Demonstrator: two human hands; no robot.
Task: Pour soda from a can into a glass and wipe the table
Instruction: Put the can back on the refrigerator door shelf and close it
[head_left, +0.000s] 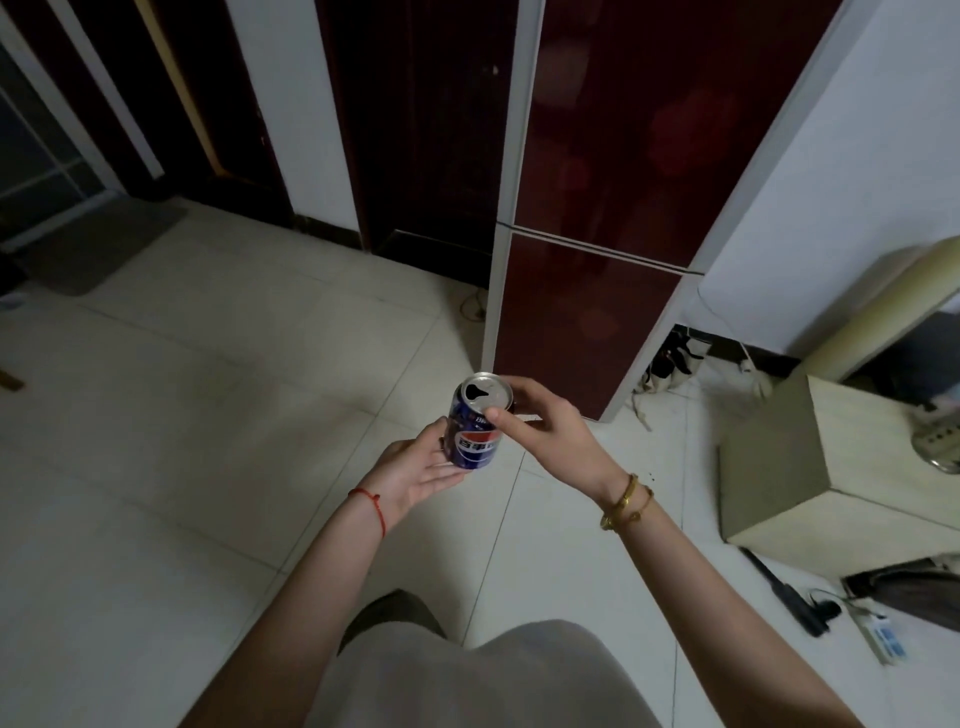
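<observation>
While the person stands over the pale tiled floor (208, 415), both hands meet at a blue soda can (474, 439) held out in front of the body. Can tilted, top leaning away and slightly right, mouth already open and dark. Left hand (421, 470) lies palm-up under the can's lower end, fingers nearly straight, cradling rather than closing; thumb beside the can's left wall. Right hand (545, 431) has the firmer grip: thumb pressed on the near side just below the rim, fingers curled round the far side of the upper part. Red string (371, 506) on left wrist, gold bangles (626, 501) on right. Dark red fridge (587, 234) stands beyond the hands; a beige cabinet (810, 467) sits to the right, well apart from the can.
</observation>
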